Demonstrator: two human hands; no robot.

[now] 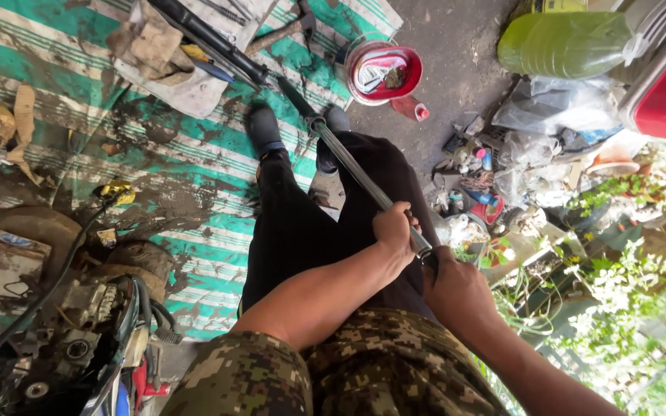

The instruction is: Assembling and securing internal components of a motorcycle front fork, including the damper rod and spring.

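Both hands closed on the same long metal rod [352, 166]: left hand [395, 229] wrapped around the shaft a little up from the near end, right hand [454, 290] clenched on the end itself, just below and nearly touching the left. Rod runs from the lap out over the black-trousered legs to a black tube [210, 38] lying across the muddy green-striped mat [186, 177]; where rod meets tube it looks still joined, so by my reading the pulling or fitting is mid-way, not finished. Around: hammer [290, 27], red bowl [383, 73], engine parts [79, 323] at left.
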